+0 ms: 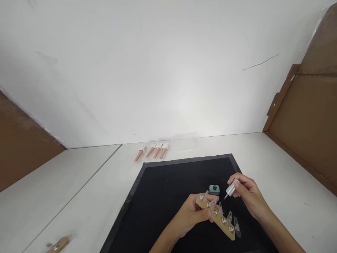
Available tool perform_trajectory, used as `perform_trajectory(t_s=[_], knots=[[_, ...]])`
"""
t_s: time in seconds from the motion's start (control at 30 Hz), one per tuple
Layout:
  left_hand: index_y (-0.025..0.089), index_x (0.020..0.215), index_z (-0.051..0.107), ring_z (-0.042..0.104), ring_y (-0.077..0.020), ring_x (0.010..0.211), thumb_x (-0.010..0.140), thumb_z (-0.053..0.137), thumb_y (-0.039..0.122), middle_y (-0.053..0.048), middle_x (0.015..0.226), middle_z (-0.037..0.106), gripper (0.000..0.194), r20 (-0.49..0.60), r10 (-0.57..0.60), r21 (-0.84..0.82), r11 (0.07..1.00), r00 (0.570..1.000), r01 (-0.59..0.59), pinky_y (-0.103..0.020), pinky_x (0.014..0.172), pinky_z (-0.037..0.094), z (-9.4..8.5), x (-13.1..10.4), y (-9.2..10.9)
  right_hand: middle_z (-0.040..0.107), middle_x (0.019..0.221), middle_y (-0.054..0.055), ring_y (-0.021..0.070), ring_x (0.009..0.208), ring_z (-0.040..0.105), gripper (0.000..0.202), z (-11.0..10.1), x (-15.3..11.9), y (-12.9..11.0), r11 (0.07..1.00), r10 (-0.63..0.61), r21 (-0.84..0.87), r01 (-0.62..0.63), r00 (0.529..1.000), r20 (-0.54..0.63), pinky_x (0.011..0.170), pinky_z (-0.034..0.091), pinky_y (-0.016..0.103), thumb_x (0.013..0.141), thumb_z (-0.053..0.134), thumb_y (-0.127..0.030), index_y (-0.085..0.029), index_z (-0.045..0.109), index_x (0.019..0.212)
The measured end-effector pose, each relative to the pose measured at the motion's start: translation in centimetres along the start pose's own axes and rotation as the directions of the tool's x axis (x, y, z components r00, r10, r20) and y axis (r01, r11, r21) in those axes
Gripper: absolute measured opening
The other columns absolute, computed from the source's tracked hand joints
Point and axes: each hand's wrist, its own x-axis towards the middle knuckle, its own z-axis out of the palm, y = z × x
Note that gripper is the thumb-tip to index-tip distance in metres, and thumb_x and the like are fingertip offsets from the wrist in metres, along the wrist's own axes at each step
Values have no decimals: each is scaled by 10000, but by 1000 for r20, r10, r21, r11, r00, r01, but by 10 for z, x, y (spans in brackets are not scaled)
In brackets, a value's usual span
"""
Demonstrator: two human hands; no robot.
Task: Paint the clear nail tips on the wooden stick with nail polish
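Observation:
My left hand (191,216) is closed around a tan stand (219,222) that carries a row of silver knobs with clear false nail tips (237,226). Between the fingers of my right hand (247,193) is the silver cap of a nail polish brush (231,187), tilted so its thin dark bristle end points down and left. That tip hovers close to one of the middle nail tips; whether they touch I cannot tell. Just behind the stand, an uncapped teal nail polish bottle (214,190) stands on the black mat (168,189).
Several pinkish tubes with white ends (149,151) lie in a row behind the mat on the white table (110,189). A blurred gold-coloured object (59,245) is at the lower left. Brown cardboard panels (308,116) flank both sides, with a white wall (168,70) behind.

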Motion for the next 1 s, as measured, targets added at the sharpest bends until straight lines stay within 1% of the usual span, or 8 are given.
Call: perform_trajectory(t_s=[0.13, 0.27, 0.47, 0.6, 0.7, 0.8, 0.9, 1.0], knots=[[185, 817, 768, 549, -97, 552, 475, 852, 368, -21, 683, 690, 396, -29, -14, -13, 1000, 999, 14, -241, 573, 430, 3, -1, 4, 524, 546, -7, 113, 470, 437, 390, -2, -1, 1, 1000, -12, 4, 11, 996, 86, 451, 373, 231, 731, 654, -561, -174, 673, 689], [174, 822, 765, 556, -106, 578, 466, 858, 355, -28, 712, 698, 410, -50, -1, -1, 1000, 999, 1, -250, 602, 439, 2, 0, 4, 520, 560, -5, 115, 471, 435, 390, -3, -1, 1, 1000, -25, 3, 25, 993, 117, 452, 368, 230, 737, 643, -568, -180, 673, 706], [181, 857, 757, 600, -149, 654, 485, 856, 339, -43, 750, 720, 416, -68, 1, 15, 1000, 998, 0, -305, 705, 464, 0, 0, 2, 503, 593, -8, 112, 469, 413, 376, -1, -2, -6, 993, -116, -3, 118, 979, 167, 467, 376, 237, 757, 621, -568, -200, 684, 714], [176, 842, 759, 598, -141, 643, 478, 856, 355, -29, 700, 712, 417, -49, -8, 33, 999, 999, 10, -286, 698, 458, 1, 0, 3, 518, 612, -3, 132, 519, 461, 342, 0, -2, -7, 986, -142, -58, 157, 968, 206, 517, 403, 247, 778, 617, -540, -209, 691, 730], [177, 832, 761, 594, -128, 622, 475, 857, 356, -29, 704, 717, 411, -44, -15, 28, 999, 999, 16, -274, 687, 458, 2, -1, 4, 549, 638, 12, 143, 537, 484, 350, 0, -2, -7, 987, -119, -86, 135, 978, 169, 519, 409, 252, 771, 618, -548, -209, 691, 727], [162, 840, 758, 616, -150, 643, 464, 857, 376, -60, 759, 733, 444, -60, -21, 34, 999, 998, 23, -294, 696, 466, 2, -2, 6, 566, 642, 18, 143, 523, 484, 367, 1, -2, -7, 996, -84, -36, 87, 994, 74, 500, 412, 253, 724, 653, -572, -207, 694, 717], [156, 880, 752, 648, -210, 726, 442, 854, 413, -111, 857, 743, 518, -62, -22, 6, 1000, 998, 23, -342, 724, 476, 1, -4, 8, 551, 607, 9, 145, 524, 484, 355, 0, 0, -8, 993, -8, 121, 13, 999, -41, 512, 423, 262, 702, 685, -557, -202, 695, 703], [167, 910, 749, 658, -234, 772, 422, 858, 420, -128, 889, 746, 560, -48, -31, -41, 999, 998, 29, -350, 729, 475, 0, -5, 8, 462, 521, -27, 136, 506, 446, 305, -3, 3, -8, 930, 77, 366, -36, 992, -96, 508, 421, 264, 722, 695, -512, -207, 696, 739]])
